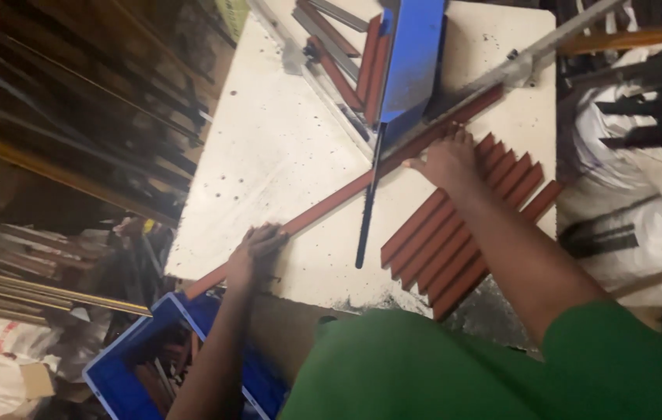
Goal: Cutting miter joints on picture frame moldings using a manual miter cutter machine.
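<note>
A long reddish-brown strip [331, 202] lies diagonally across the white table [269, 148], passing under a blue saw housing [413, 54] with a dark blade [368, 198]. My left hand [255, 253] grips the strip's near end at the table's edge. My right hand [448, 159] presses on the strip just right of the blade. Beside my right hand lies a row of several cut reddish-brown pieces [463, 225], side by side.
More reddish strips [366, 62] and grey metal bars lie behind the saw. A metal fence rail [533, 58] runs to the upper right. A blue crate [125, 365] with offcuts stands below the table. Long profiles are stacked at left, white sacks [642, 179] at right.
</note>
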